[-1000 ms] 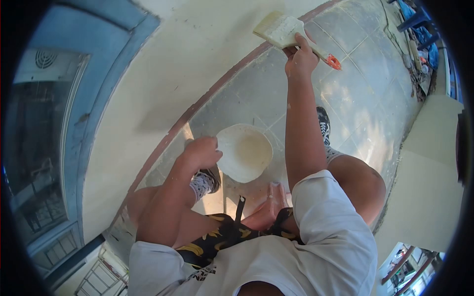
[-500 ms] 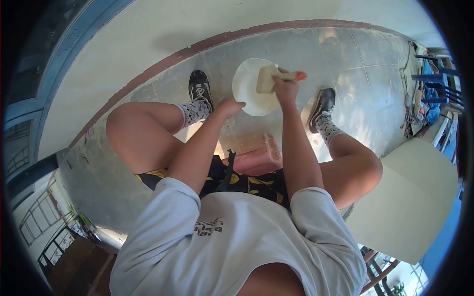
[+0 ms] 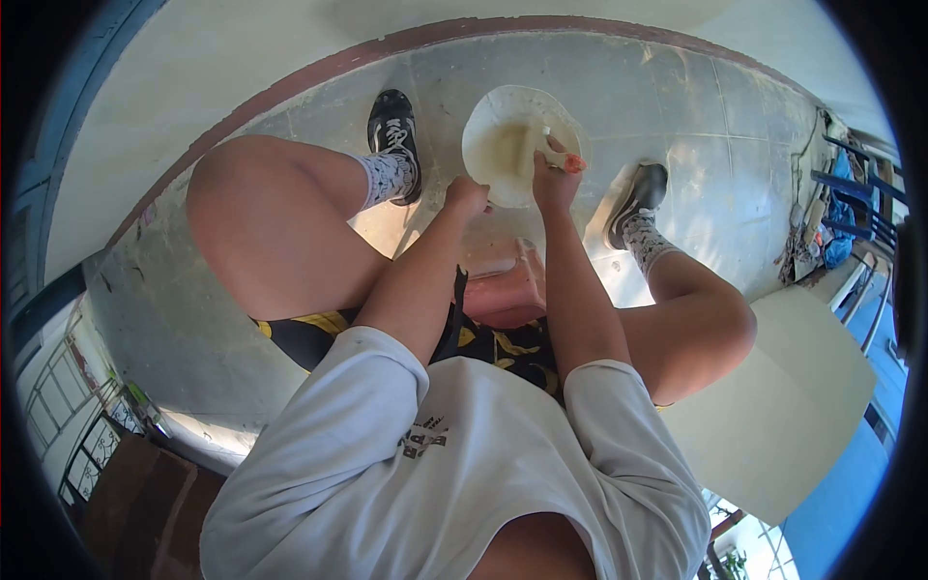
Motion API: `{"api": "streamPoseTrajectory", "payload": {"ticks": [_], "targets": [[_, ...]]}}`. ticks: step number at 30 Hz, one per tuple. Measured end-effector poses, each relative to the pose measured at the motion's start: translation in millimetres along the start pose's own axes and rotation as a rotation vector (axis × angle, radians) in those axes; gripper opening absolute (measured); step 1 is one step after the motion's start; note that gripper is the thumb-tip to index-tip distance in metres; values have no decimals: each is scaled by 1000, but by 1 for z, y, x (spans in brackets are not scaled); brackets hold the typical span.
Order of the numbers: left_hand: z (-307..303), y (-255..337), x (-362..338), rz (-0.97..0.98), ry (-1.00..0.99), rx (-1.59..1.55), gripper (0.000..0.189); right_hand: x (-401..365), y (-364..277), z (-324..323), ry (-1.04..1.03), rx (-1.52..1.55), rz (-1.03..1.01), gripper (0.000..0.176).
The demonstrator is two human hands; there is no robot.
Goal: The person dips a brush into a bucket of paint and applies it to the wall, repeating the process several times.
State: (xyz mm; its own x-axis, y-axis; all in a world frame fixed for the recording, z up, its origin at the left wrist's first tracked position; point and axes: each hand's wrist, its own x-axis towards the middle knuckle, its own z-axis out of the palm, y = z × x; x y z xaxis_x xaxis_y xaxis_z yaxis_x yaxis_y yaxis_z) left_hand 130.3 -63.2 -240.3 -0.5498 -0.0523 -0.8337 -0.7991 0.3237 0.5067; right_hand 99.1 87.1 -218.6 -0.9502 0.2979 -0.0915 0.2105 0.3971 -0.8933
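Paint basin [image 3: 479,121], left edge: the left grip [image 3: 468,195] is curled on the near-left rim, a sensible hold, I'd judge.
Basin middle: pale liquid [image 3: 507,150], likely paint; I'd expect light, fairly stiff walls, a sloshing load and slick wet patches.
Basin place: between the two shoes [image 3: 393,126], over the tiled floor [image 3: 619,116]; from where I stand, I can't tell whether it rests there.
Paintbrush [image 3: 563,159]: over the basin's right side, probably light, rigid-handled and soft-bristled, though the bristles are hard to make out.
Right grip [image 3: 558,184]: closed round the handle, just short of its red end.
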Motion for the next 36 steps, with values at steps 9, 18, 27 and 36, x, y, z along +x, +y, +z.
{"api": "streamPoseTrajectory", "payload": {"ticks": [9, 18, 27, 36], "targets": [[2, -5, -4, 54, 5, 58, 26, -11, 1, 5, -18, -135, -32, 33], [5, -8, -3, 60, -15, 74, 28, -13, 1, 3, -13, -152, -64, 33], [9, -14, -1, 61, 19, 93, 27, -13, 9, 7, 12, -147, -90, 33], [9, -18, 3, 64, 32, 124, 28, -11, 0, 4, -60, -176, 33, 32]]}}
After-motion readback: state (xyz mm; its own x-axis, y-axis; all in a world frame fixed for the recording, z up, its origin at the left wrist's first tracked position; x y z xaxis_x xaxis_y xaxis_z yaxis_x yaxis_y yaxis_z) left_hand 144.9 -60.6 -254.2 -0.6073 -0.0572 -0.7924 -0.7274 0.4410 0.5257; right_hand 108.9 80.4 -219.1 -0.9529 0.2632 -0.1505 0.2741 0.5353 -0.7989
